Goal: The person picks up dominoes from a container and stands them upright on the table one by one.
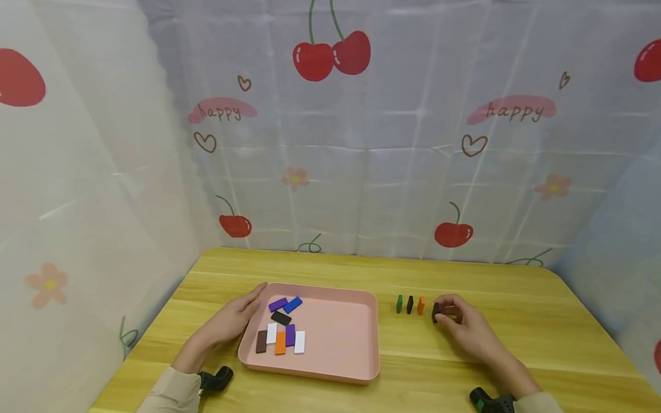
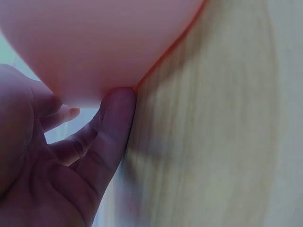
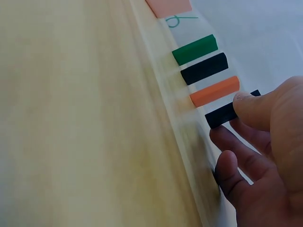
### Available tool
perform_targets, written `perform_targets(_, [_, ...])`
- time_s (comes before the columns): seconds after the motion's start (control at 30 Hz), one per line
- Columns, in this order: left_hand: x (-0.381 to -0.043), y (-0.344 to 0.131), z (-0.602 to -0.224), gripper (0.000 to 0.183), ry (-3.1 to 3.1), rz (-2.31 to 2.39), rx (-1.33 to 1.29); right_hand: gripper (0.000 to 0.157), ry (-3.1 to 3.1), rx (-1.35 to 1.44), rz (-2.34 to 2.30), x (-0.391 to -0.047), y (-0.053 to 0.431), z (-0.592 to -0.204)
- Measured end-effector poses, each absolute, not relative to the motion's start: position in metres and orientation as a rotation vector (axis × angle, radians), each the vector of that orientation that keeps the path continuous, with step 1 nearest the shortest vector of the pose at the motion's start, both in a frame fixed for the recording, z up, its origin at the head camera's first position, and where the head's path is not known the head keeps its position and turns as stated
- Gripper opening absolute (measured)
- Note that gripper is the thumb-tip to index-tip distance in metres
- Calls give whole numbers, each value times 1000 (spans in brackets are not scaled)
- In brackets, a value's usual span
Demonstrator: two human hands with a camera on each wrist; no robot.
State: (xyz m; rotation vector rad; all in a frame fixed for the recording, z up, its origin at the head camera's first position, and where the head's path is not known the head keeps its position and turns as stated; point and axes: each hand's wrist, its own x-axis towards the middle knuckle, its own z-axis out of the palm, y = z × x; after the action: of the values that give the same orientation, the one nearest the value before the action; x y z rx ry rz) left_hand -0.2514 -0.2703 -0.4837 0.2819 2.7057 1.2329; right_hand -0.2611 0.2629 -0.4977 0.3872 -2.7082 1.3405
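My right hand [image 1: 467,328] pinches a black domino [image 3: 221,115] between thumb and fingers, standing upright on its edge at the right end of a short row. To its left stand an orange domino [image 1: 421,305], another black domino [image 1: 410,304] and a green domino [image 1: 399,304], evenly spaced. With its fingers mostly straight, my left hand [image 1: 232,318] rests against the left side of a pink tray [image 1: 341,338]. In the left wrist view, fingertips [image 2: 120,101] touch the tray's outer wall low down near the tabletop.
Inside the tray's left half lie several loose dominoes, among them a blue domino [image 1: 292,304], an orange domino [image 1: 280,343] and a brown domino [image 1: 261,342]. The wooden table [image 1: 413,373] ends at a cherry-printed curtain [image 1: 361,201] behind and at both sides.
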Motion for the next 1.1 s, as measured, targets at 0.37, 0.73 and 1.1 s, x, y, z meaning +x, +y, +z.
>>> perform_targets(0.37, [-252, -268, -484, 53, 2713, 1218, 287, 28, -2723, 361, 1312, -277, 265, -504])
perform_targets(0.73, [-253, -269, -481, 54, 2724, 1207, 263, 29, -2731, 372, 1321, -284, 267, -501])
perform_targets(1.1, [-249, -267, -479, 54, 2718, 1216, 276, 29, -2701, 382, 1360, -283, 267, -503])
